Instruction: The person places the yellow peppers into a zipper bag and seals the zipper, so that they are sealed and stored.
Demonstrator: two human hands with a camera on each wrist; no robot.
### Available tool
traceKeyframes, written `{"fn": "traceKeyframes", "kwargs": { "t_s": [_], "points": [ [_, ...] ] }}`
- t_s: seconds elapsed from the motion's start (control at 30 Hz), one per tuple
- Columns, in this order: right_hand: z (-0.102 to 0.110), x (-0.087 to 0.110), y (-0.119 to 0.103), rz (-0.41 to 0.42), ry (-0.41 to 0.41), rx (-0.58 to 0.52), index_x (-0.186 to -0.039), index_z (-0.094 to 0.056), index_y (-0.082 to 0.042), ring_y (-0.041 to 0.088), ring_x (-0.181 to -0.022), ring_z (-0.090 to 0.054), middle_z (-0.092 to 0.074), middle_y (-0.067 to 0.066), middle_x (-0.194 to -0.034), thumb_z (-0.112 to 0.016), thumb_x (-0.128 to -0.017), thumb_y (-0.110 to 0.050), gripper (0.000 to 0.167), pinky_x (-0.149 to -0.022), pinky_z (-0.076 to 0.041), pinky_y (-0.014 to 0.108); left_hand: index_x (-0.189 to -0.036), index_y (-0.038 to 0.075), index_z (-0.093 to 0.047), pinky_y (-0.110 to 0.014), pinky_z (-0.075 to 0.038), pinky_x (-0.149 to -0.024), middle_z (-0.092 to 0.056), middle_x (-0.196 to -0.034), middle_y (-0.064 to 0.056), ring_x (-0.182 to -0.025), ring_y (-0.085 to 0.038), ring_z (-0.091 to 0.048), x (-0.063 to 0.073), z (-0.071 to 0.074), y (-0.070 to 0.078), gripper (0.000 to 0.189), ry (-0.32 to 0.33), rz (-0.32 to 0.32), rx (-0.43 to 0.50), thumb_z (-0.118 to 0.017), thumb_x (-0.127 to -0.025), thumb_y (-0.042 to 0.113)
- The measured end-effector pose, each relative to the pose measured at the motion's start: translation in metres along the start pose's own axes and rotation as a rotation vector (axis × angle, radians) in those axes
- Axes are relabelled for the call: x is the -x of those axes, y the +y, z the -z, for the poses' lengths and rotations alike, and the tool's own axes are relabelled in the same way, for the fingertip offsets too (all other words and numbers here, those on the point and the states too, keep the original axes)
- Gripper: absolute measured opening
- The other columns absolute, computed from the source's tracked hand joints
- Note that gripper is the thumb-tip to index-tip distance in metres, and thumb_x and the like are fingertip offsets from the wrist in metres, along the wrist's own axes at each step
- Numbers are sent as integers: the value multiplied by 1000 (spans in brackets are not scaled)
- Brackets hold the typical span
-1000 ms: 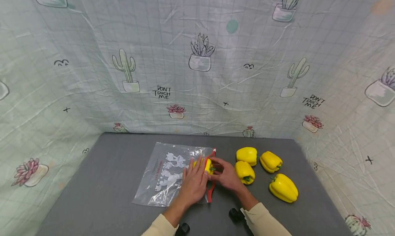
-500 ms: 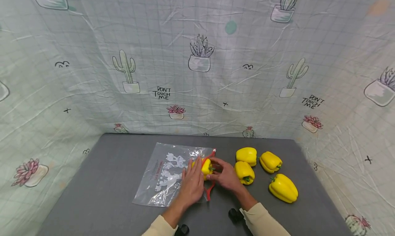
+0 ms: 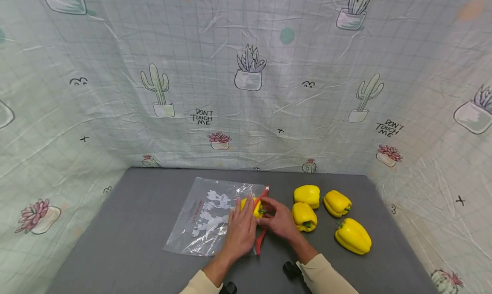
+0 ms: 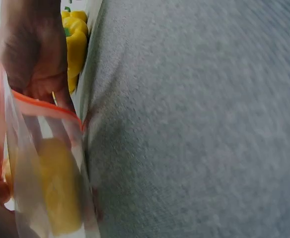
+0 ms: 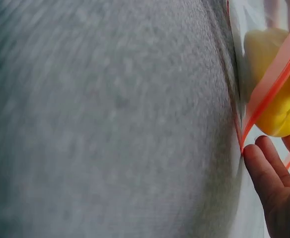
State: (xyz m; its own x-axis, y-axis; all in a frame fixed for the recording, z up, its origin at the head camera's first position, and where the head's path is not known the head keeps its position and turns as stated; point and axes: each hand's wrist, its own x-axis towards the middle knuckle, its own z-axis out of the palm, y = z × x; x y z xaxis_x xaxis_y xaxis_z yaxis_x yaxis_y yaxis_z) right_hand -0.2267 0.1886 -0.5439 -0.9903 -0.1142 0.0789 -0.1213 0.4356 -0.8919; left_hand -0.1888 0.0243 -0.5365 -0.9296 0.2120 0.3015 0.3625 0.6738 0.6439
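A clear zip bag (image 3: 196, 227) with a red zip edge lies flat on the grey table, its mouth facing right. Partly inside that mouth is a yellow bell pepper (image 3: 258, 211), green stem towards the right. My left hand (image 3: 241, 230) lies over the bag and pepper with fingers stretched forward; the left wrist view shows its fingertips (image 4: 1, 191) pinching the red edge. My right hand (image 3: 282, 221) holds the pepper by its stem end, thumb and fingers around it. In the right wrist view, two fingertips (image 5: 252, 153) reach the corner of the bag's mouth.
Right of my right hand, several more yellow bell peppers lie in a loose group, among them one at the back (image 3: 306, 195) and one nearer the front (image 3: 353, 236). A cloth printed with cacti (image 3: 250, 114) walls the table's back and sides.
The pepper has shifted slightly left, deeper into the bag's mouth, and my right hand has followed it. My left hand stays almost where it was; the other peppers have not moved.
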Motion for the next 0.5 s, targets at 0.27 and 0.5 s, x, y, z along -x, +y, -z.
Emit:
{"fn": "traceKeyframes", "kwargs": {
  "t_s": [0.27, 0.5],
  "points": [
    [-8, -3, 0, 13, 42, -2, -141, -61, -4, 33, -115, -72, -71, 20, -132, -89, -80, -9, 67, -94, -62, 43, -160, -2, -35, -72, -22, -123, -45, -163, -17, -157, -46, -30, -1, -2, 3, 60, 58, 23, 18, -51, -103, 6],
    [-19, -8, -5, 23, 85, 25, -137, -62, -7, 16, -80, -69, -76, 17, -124, -88, -80, -10, 62, -71, -59, 23, -157, -8, -37, -74, -24, -120, -52, -155, -27, -152, -50, -36, -2, -9, 12, 57, 188, 31, 54, -49, -102, 1]
  ]
}}
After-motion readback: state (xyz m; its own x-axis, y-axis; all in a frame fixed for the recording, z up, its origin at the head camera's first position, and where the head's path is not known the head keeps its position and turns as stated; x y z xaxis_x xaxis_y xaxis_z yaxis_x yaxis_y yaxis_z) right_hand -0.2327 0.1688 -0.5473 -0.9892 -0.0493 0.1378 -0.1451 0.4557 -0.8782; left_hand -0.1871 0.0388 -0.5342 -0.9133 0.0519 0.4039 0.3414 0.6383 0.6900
